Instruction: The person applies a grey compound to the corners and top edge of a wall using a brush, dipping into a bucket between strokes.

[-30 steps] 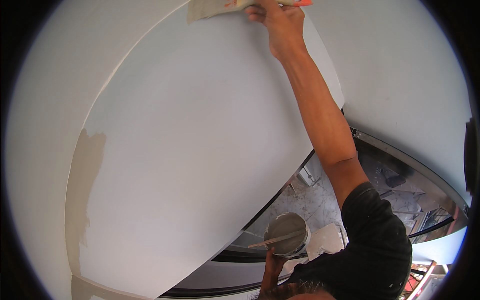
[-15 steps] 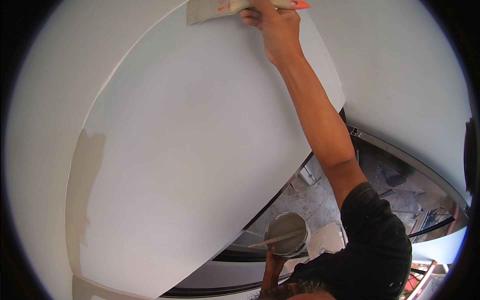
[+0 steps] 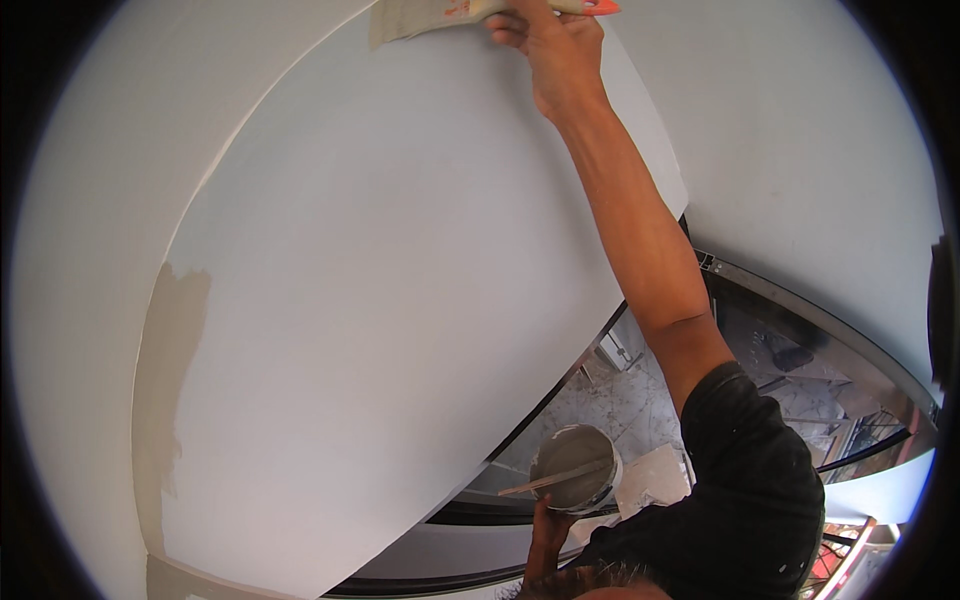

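High up at the picture's top edge, my right hand (image 3: 562,50) is closed around the handle of a wide paintbrush (image 3: 425,18). The handle's red-orange tip sticks out to the right of the fingers. Beige-grey bristles meet the white wall panel (image 3: 380,250) near its curved upper-left edge; part of the brush is cut off by the frame. Low down, my left hand (image 3: 547,525) grips the near side of a white bucket (image 3: 614,482) of beige-grey paint. A thin wooden stick (image 3: 545,481) lies across the bucket's mouth.
A beige painted strip (image 3: 170,370) runs down the panel's left edge, and another lies along the lower-left corner. Dark window framing (image 3: 820,300) stands at the right. Beyond it are a marbled floor (image 3: 640,400) and a pale board (image 3: 652,480).
The paintbrush and my right hand have shifted very slightly, with the brush a little higher against the panel's edge. My left hand and the bucket stay nearly where they were.
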The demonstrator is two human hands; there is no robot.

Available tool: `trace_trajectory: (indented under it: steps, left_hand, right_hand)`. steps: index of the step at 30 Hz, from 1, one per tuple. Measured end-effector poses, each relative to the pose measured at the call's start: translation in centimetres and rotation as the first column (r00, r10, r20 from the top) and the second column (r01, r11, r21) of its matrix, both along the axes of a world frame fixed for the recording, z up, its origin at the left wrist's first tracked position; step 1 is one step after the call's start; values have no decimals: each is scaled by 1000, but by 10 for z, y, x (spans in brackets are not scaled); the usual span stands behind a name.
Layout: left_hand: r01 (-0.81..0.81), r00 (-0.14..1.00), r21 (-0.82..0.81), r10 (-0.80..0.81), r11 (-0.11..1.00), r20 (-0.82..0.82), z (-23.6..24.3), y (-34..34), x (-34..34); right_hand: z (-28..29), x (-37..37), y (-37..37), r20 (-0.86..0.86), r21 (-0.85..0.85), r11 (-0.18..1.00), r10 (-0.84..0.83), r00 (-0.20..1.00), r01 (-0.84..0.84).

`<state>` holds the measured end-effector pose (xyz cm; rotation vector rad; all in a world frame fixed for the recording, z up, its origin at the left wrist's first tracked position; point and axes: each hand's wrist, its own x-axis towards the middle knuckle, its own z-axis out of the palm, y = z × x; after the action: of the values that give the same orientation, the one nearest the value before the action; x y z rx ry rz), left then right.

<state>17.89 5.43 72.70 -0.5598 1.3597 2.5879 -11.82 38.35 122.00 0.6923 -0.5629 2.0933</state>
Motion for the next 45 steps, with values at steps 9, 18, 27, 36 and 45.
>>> trace_trajectory:
  steps: [9, 18, 27, 36, 45]
  left_hand:
    - [0, 1000, 6, 0, 1000, 5, -4, -4, -1]
    - [12, 1000, 7, -12, 1000, 2, -14, -11, -1]
    - [2, 1000, 24, -2, 1000, 6, -8, -7, -1]
    - [-1, 1000, 33, 1, 999, 8, -12, -9, -1]
    - [15, 1000, 35, -15, 999, 9, -13, -12, -1]
  right_hand:
    - [-2, -3, 6, 25, -25, 999, -27, 999, 28]
    - [-4, -8, 12, 25, -30, 999, -20, 999, 21]
    - [-3, -16, 18, 17, -48, 999, -19, 1000, 20]
    - [-2, -14, 23, 26, -51, 998, -30, 999, 32]
    - [1, -17, 27, 57, -81, 996, -37, 998, 42]
